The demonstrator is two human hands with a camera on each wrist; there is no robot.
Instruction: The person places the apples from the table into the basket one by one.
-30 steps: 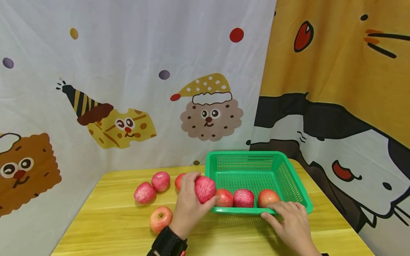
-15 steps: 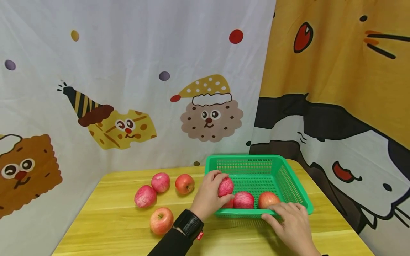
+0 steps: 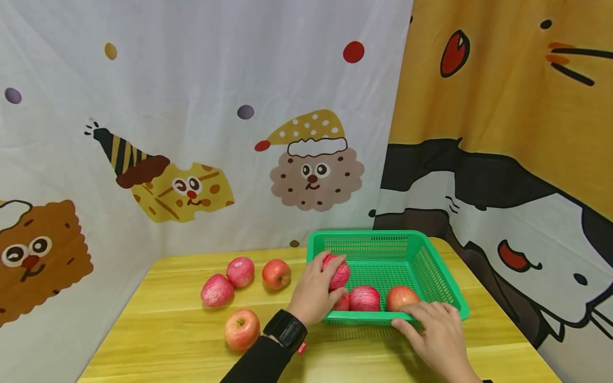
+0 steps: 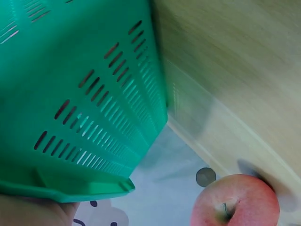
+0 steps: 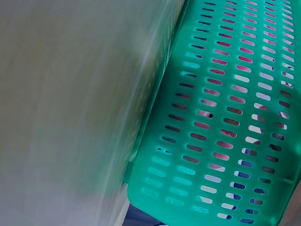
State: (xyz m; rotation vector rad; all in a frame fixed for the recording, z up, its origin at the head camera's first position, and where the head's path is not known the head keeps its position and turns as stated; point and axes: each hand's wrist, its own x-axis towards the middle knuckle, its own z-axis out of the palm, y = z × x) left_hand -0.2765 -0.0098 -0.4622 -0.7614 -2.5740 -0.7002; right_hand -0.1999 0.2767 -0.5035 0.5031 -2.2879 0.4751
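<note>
In the head view, my left hand (image 3: pixel 311 294) holds a red apple (image 3: pixel 340 273) inside the left end of the green plastic basket (image 3: pixel 371 234). Under it sits another apple (image 3: pixel 342 304), partly covered by my thumb. Farther right along the basket's front wall lie a striped pink-red apple (image 3: pixel 365 299) and an orange-red apple (image 3: pixel 401 297). My right hand (image 3: pixel 435 334) grips the front rim, thumb outside and fingers over the edge. The left wrist view shows the basket's slotted side wall (image 4: pixel 89 108) and only part of my left hand (image 4: pixel 35 212). The right wrist view shows slotted wall (image 5: pixel 221 117).
Left of the basket, a red apple (image 3: pixel 276 274), two pink apples (image 3: pixel 240 272) and a yellowish-red apple (image 3: pixel 241 330) lie on the yellow wood-grain table (image 3: pixel 163 324). A cartoon-print curtain (image 3: pixel 201 106) hangs right behind the table and along its right side.
My left hand has carried the held apple rightward over the basket's left rim and into it, uncovering a red apple on the table. The right hand stays on the rim.
</note>
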